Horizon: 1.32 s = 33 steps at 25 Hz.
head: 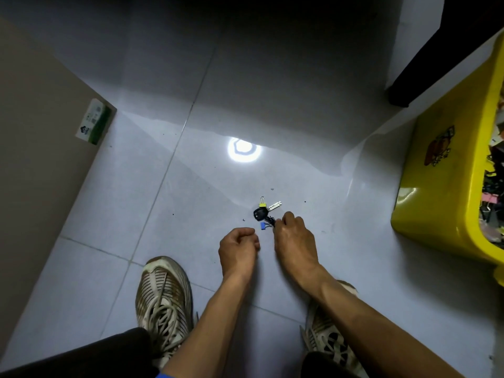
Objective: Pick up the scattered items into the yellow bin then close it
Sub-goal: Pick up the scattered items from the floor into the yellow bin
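A person crouches over a small cluster on the glossy grey tile floor: a black car key with silver blade, a yellow binder clip and a blue binder clip. The right hand pinches black clips beside the key; the left hand curls closed, contents hidden. The glossy yellow plastic bin, lid off, stands well right.

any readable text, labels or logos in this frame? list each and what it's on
No text here is legible.
Green and white label on the brown panel at left: printed marks and a small dark logo, too blurred to read.
Orange and black sticker on the yellow bin: a graphic, any lettering too blurred to read.
Keys and binder clips on the floor: no markings visible.
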Each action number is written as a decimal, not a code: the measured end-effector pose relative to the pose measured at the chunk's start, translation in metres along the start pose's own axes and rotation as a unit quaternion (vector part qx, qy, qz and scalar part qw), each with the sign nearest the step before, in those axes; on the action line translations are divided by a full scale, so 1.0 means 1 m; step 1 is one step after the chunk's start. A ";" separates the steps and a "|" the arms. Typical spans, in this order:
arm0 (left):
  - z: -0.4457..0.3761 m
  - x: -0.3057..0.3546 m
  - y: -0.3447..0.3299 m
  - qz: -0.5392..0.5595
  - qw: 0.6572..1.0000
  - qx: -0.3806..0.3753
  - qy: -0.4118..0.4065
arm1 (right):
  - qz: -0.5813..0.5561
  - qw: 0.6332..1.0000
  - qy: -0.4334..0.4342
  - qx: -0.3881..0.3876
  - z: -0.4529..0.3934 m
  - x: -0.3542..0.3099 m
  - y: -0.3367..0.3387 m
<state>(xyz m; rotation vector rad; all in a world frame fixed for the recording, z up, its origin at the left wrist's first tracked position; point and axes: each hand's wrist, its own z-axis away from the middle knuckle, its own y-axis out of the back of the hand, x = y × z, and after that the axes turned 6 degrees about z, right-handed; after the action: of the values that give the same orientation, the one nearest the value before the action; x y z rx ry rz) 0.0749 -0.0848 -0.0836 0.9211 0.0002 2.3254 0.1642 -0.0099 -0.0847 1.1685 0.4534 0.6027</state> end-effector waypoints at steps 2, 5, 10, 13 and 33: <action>0.000 -0.001 0.000 -0.007 1.000 -0.004 -0.005 | 0.060 0.996 0.039 0.059 0.001 -0.001 0.004; 0.002 0.000 -0.001 -0.024 1.000 -0.012 -0.016 | 0.066 0.989 0.062 0.115 -0.002 0.005 0.004; 0.003 0.000 -0.001 -0.032 0.999 -0.017 -0.029 | 0.025 0.998 0.054 -0.015 -0.009 0.006 0.002; 0.001 0.001 0.000 -0.026 0.999 -0.017 -0.028 | -0.245 0.962 -0.055 -0.111 -0.020 0.018 0.002; 0.005 -0.011 -0.029 -0.503 0.752 -0.144 -0.401 | -0.851 0.452 -0.253 -0.084 -0.008 0.079 0.020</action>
<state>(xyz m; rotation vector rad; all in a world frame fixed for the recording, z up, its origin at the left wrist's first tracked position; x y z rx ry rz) 0.1004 -0.0688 -0.0931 1.2564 -0.1709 0.8039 0.2153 0.0524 -0.0706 0.1603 0.7512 -1.4509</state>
